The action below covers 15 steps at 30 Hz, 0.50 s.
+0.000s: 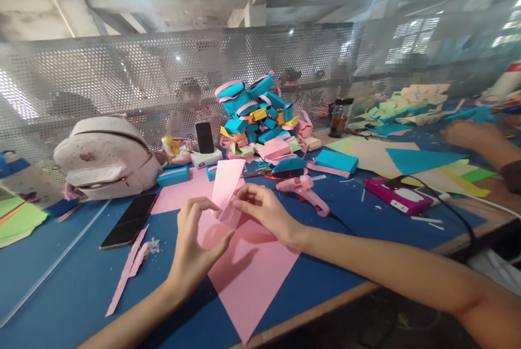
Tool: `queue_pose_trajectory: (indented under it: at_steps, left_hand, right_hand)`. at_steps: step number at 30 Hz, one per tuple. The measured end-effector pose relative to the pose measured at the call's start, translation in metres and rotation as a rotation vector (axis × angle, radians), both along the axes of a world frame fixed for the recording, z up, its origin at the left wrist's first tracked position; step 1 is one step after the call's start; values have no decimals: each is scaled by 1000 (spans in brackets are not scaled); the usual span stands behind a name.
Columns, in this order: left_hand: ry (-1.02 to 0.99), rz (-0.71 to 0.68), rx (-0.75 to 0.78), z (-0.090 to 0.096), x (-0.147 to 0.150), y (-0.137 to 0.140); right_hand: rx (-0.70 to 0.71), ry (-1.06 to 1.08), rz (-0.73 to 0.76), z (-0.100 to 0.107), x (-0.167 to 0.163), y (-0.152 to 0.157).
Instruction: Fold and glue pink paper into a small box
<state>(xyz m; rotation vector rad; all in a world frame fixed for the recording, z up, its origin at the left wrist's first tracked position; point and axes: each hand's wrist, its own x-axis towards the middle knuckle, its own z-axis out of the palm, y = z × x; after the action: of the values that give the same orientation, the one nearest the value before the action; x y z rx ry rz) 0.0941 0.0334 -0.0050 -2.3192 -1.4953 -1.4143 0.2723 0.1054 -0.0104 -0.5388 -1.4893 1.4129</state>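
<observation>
My right hand (264,210) pinches the lower right edge of a folded pink paper piece (228,178), which stands tilted above the table. On its left side, my left hand (199,235) has its thumb spread away from the fingers, with the fingertips at the paper's lower edge. Beneath both hands lies a large pink paper sheet (256,284), one corner pointing toward me. A pink glue gun (307,191) rests to the right of my right hand. Torn pink paper strips (128,270) lie left of my left hand.
A heap of blue, pink and yellow paper boxes (260,121) rises behind my hands. At left are a white backpack (108,159) and a black phone (130,221). A purple power strip (399,195) with cables sits at right, near another person's arm (476,140).
</observation>
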Motion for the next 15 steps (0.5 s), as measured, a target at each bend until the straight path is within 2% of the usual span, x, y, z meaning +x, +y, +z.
queue_pose_trajectory:
  at_steps: [3, 10, 15]
  left_hand:
    - [-21, -6, -30, -7, 2, 1]
    - [-69, -30, -56, -9, -1, 3]
    - [-126, -38, -83, -10, -5, 7]
  right_hand:
    - [-16, -5, -3, 0, 0, -4]
    - [-46, -24, 31, -2, 0, -6]
    - [-68, -165, 91, -9, 0, -4]
